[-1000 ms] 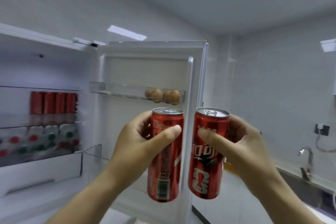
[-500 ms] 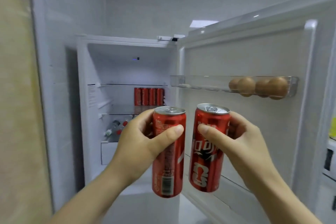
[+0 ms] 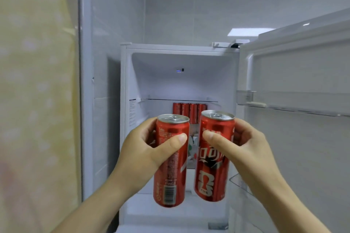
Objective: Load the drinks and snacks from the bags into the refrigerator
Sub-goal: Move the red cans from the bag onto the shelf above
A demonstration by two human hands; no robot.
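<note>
The left hand [image 3: 144, 149] grips the left can [image 3: 170, 168], the right hand [image 3: 246, 147] the right can [image 3: 213, 159], as before. The open fridge [image 3: 180, 83], earlier off left, now stands straight ahead.

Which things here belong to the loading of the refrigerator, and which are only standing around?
For the job:
- left hand, holding the left can
- right hand, holding the right can
- open refrigerator
- red cans already on its shelf

Just around:
- yellow patterned surface at the left
- ceiling light
</note>
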